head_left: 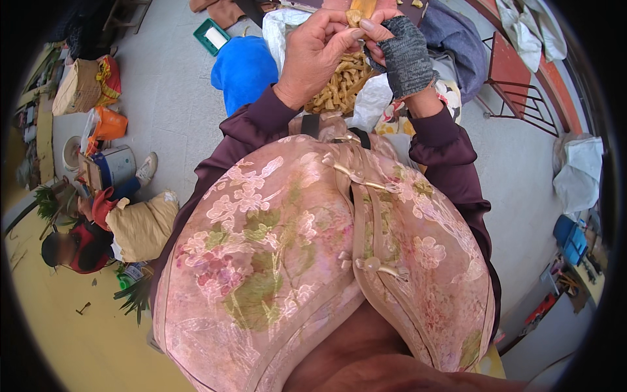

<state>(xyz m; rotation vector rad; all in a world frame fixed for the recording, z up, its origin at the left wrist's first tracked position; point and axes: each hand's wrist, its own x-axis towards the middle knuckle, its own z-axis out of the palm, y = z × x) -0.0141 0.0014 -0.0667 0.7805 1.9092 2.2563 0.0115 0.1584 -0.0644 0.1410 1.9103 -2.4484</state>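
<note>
My left hand (317, 55) is bare, its thumb and fingers pinched round a small yellow-brown piece (353, 17) at the top of the view. From the other side, my right hand (403, 55), in a grey fingerless knit glove, has its fingertips closed at the same piece. A flat orange-yellow strip (364, 6) shows just beyond the fingertips; what it is I cannot tell. Under my hands lies a heap of similar knobbly yellow-brown pieces (343, 80), with white sacking (373, 99) beside it. A few loose bits rest on a dark surface at the top edge.
A bright blue bundle (243, 73) sits left of the heap, near a green tray (211, 36) with a white block. Dark grey-blue cloth (454, 39) lies at right, before a red folding chair (511, 72). Far left are an orange bucket (111, 123) and a seated person (81, 245).
</note>
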